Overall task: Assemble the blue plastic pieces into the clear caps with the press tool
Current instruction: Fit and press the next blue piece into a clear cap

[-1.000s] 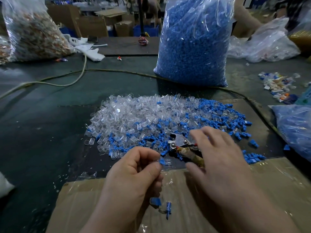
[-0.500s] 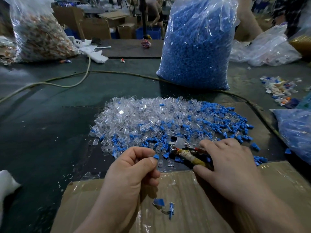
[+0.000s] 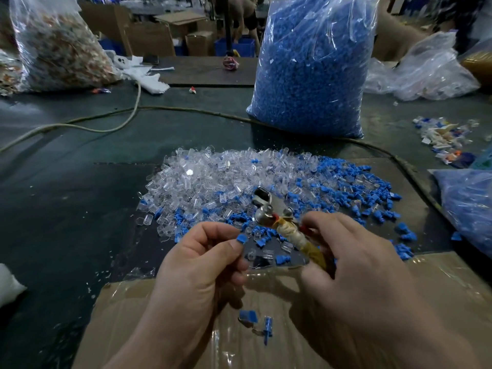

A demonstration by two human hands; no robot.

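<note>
A heap of clear caps [image 3: 213, 179] mixed with small blue plastic pieces [image 3: 354, 193] lies on the dark table in front of me. My left hand [image 3: 202, 265] pinches one blue piece [image 3: 241, 238] between thumb and fingertip. My right hand [image 3: 356, 265] grips the taped handles of the metal press tool [image 3: 279, 217], lifted above the heap with its metal jaws pointing away from me. Two blue pieces [image 3: 255, 320] lie on the taped cardboard [image 3: 439, 283] below my hands.
A tall clear bag of blue pieces [image 3: 314, 65] stands behind the heap. Another bag [image 3: 58, 46] stands far left, a blue-filled bag [image 3: 468, 203] at the right edge. A cable [image 3: 170, 109] crosses the table. Mixed scraps [image 3: 444, 139] lie far right.
My right hand has closed round the press tool and lifted it off the table. My left hand keeps pinching the blue piece in about the same place.
</note>
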